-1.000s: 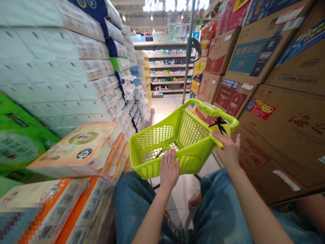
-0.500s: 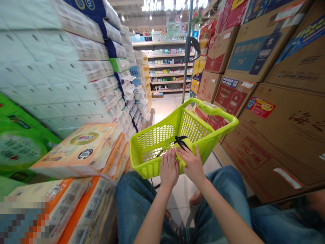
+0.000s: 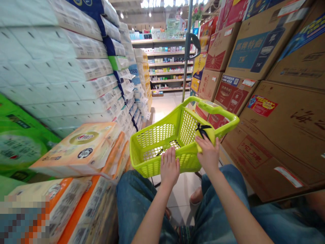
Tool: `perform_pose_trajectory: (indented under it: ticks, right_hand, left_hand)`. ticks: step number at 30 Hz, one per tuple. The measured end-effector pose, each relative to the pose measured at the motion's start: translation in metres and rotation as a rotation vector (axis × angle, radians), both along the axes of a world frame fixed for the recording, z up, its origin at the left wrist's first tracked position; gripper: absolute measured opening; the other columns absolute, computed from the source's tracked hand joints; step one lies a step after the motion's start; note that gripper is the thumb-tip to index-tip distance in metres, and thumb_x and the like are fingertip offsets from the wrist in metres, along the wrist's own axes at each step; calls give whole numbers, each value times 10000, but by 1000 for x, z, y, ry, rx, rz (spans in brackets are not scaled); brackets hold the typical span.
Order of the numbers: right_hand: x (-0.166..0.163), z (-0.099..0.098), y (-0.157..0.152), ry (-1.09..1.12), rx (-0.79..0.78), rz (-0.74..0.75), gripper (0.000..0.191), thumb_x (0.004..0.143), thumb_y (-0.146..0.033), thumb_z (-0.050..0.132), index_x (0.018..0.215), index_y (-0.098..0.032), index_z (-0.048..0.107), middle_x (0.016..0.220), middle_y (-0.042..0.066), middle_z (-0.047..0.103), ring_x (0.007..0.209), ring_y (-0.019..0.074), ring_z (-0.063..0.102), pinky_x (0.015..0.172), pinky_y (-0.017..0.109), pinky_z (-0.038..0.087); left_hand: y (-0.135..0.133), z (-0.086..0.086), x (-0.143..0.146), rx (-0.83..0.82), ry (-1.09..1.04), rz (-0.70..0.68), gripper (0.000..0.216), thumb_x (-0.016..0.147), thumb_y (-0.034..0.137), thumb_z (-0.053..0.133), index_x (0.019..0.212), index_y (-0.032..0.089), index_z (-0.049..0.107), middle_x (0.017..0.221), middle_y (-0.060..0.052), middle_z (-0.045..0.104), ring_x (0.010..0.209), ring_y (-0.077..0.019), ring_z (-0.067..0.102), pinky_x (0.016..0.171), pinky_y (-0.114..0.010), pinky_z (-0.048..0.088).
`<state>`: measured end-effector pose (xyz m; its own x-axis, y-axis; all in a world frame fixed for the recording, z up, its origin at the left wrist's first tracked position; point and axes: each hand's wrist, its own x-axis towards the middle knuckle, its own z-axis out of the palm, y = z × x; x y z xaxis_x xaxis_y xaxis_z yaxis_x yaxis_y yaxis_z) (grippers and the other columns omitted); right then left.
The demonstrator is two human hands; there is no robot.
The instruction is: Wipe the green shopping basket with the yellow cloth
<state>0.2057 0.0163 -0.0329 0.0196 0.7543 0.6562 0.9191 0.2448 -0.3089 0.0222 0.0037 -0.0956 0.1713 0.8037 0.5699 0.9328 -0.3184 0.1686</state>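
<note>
Basket point(image 3: 154, 135) between stacks point(image 3: 76, 84), open aisle point(image 3: 165, 105) ahead

Tilted lime mesh basket point(image 3: 157, 134), a black-tied yellow cloth point(image 3: 208, 135) against its right rim.

Aisle floor, low viewpoint; knees in jeans point(image 3: 134, 196) at bottom of view. Left hand point(image 3: 169, 168) grips near rim of lime-green basket point(image 3: 154, 134), fingers hooked over the edge. Right hand point(image 3: 209, 155) holds yellow-green pad point(image 3: 205, 135), tied with a black ribbon, against basket's right wall, just below the handle point(image 3: 218, 113). Tissue packs point(image 3: 81, 145) stacked to the left; cardboard boxes point(image 3: 281, 135) stacked to the right, close beside basket.
</note>
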Motion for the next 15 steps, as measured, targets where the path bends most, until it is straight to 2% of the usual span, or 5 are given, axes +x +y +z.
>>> perform_pose_trajectory:
  ticks: [3, 6, 8, 10, 15]
  right_hand:
    - [-51, -15, -8, 38, -66, 148, 619, 668, -34, 469, 1231, -235, 633, 1296, 35, 666, 1336, 244, 503, 1207, 543, 57]
    - [-66, -20, -12, 50, -99, 245, 605, 697, -37, 465, 1246, -235, 626, 1314, 40, 654, 1344, 234, 495, 1212, 524, 54]
    - [-49, -16, -11, 7, -112, 294, 629, 693, -31, 458, 1259, -253, 617, 1325, 26, 647, 1341, 227, 499, 1212, 536, 23]
    - [-15, -7, -6, -43, -97, 276, 646, 684, -28, 453, 1257, -279, 615, 1319, 6, 652, 1329, 225, 512, 1206, 559, -4]
    - [66, 16, 11, -57, 58, 20, 555, 725, -86, 474, 1202, -308, 653, 1248, -10, 695, 1272, 251, 564, 1190, 603, 25]
  left_hand:
    - [1, 0, -1, -4, 1, -7, 548, 968, 240, 391, 1502, 133, 327, 1484, -118, 491, 1378, -224, 436, 1173, -437, 315]
    - [1, 0, -2, 2, 16, -11, 538, 966, 229, 388, 1492, 128, 344, 1487, -118, 488, 1383, -223, 431, 1171, -436, 317]
    - [1, 0, -3, 4, 26, -13, 530, 968, 221, 382, 1488, 125, 351, 1488, -114, 488, 1383, -217, 431, 1171, -427, 317]
    - [1, 1, -4, 6, 27, -15, 524, 972, 220, 379, 1488, 126, 354, 1486, -109, 493, 1379, -211, 436, 1172, -418, 316]
    - [0, 1, -2, 9, 2, -23, 534, 977, 231, 375, 1500, 127, 335, 1486, -103, 494, 1373, -221, 439, 1177, -428, 305]
